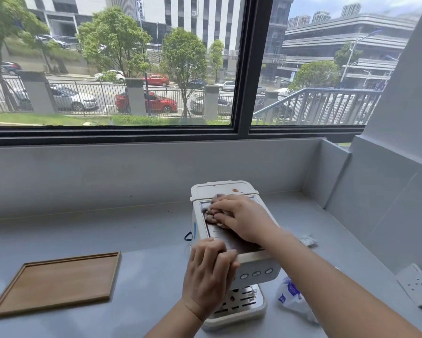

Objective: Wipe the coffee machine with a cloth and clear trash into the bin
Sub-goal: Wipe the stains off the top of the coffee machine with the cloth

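A white coffee machine [219, 191] with a dark top panel stands on the grey counter, right of centre. My right hand [241, 218] presses a bunched greyish cloth [211, 214] onto the far part of that dark panel. My left hand [210, 276] grips the machine's front left corner, above the row of round buttons. A crumpled white-and-blue plastic wrapper [294, 298] lies on the counter to the right of the machine's drip tray. A small crumpled white scrap [308, 241] lies behind my right forearm.
A shallow wooden tray [58, 281] lies on the counter at the left. A white wall socket [417, 285] sits on the right wall. The counter [132, 230] ends at a low grey wall under a wide window. No bin is in view.
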{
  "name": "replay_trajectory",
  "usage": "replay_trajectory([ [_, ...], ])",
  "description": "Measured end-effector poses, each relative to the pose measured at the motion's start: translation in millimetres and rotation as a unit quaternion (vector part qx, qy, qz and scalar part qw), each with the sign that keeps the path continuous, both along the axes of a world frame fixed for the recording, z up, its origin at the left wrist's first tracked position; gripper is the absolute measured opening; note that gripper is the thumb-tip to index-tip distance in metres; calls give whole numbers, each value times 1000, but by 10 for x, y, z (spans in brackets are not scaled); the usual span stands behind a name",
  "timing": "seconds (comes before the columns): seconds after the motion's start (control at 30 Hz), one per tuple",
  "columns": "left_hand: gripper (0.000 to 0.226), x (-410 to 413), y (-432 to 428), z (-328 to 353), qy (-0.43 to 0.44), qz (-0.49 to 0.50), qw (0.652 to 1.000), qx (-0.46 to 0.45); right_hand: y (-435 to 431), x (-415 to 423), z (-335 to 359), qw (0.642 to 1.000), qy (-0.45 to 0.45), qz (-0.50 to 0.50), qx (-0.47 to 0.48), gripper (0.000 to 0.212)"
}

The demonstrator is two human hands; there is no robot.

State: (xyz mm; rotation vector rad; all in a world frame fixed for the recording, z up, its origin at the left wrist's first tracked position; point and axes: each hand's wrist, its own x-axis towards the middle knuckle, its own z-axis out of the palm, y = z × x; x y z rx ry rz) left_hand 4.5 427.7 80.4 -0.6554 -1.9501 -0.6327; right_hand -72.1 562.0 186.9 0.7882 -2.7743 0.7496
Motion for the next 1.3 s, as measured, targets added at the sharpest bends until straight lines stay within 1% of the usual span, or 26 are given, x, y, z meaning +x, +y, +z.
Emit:
replay_trajectory([
  [0.07, 17, 26, -12, 2, 1, -4, 1000, 1, -142, -71, 36, 1000, 2, -21, 6, 22],
  [0.17, 19, 20, -16, 2, 1, -10, 1000, 1, -322, 4, -80, 997, -11, 75, -23, 22],
  [0.2, 20, 16, -13, 2, 4, -10, 1000, 1, -312, 11, -102, 996, -10, 88, -20, 22],
  [0.23, 20, 11, -11, 4, 7, -9, 1000, 1, -278, -23, -83, 997, -10, 78, -19, 22],
  [0.33, 18, 13, -8, 18, 7, -2, 1000, -3, -130, -174, 1, 999, -1, -2, -45, 20],
  [0.37, 17, 28, -11, 19, 8, -5, 1000, -4, -101, -161, -7, 999, 2, -15, -44, 20],
  [0.5, 16, 2, -29, 133, 6, -3, 1000, -26, 104, 94, -131, 998, -24, 48, -33, 26],
  [0.53, 19, -16, -30, 174, 2, 3, 999, -34, 208, 96, -129, 999, -19, 36, -23, 26],
  [0.57, 21, -30, -28, 207, 0, 11, 999, -42, 314, 53, -104, 1000, -9, 1, -14, 24],
  [0.63, 23, -46, -15, 237, -5, 17, 999, -51, 467, -31, -56, 995, 16, -102, -10, 22],
  [0.67, 22, -43, -11, 233, -7, 17, 999, -48, 475, -39, -62, 990, 23, -137, -9, 23],
  [0.7, 21, -37, -7, 222, -6, 18, 999, -43, 437, -8, -87, 989, 32, -146, -5, 24],
  [0.77, 20, -33, 8, 200, 1, 24, 999, -33, 332, 146, -183, 996, 37, -84, 7, 28],
  [0.8, 20, -39, 15, 197, 7, 27, 999, -32, 329, 215, -216, 999, 23, -42, 6, 32],
  [0.83, 22, -48, 18, 203, 13, 29, 999, -34, 365, 223, -213, 1000, 12, -21, 10, 34],
  [0.87, 23, -52, 16, 211, 16, 30, 999, -37, 415, 163, -184, 999, 13, -30, 20, 33],
  [0.9, 24, -55, 13, 215, 18, 29, 999, -41, 464, 60, -145, 998, 20, -59, 26, 29],
  [0.97, 24, -46, 11, 206, 19, 23, 999, -41, 482, -140, -53, 988, 13, -149, 28, 26],
  [1.0, 23, -33, 13, 196, 18, 14, 999, -34, 435, -192, -40, 983, 9, -181, 29, 26],
  [1.03, 21, -26, 18, 190, 18, 0, 1000, -24, 359, -204, -50, 981, 14, -191, 35, 25],
  [1.07, 20, -29, 19, 183, 17, -13, 1000, -14, 283, -171, -80, 983, 22, -176, 42, 24],
  [1.17, 17, -56, 16, 170, 11, -33, 999, -1, 198, 73, -201, 998, 36, -59, 14, 29],
  [1.2, 18, -63, 11, 179, 8, -37, 999, -1, 227, 83, -203, 998, 33, -51, 11, 29],
  [1.23, 19, -66, 6, 188, 3, -39, 999, -2, 267, 23, -190, 997, 36, -68, 17, 28],
  [1.3, 19, -61, 1, 200, 2, -43, 999, -5, 314, -194, -132, 989, 39, -143, 29, 25],
])
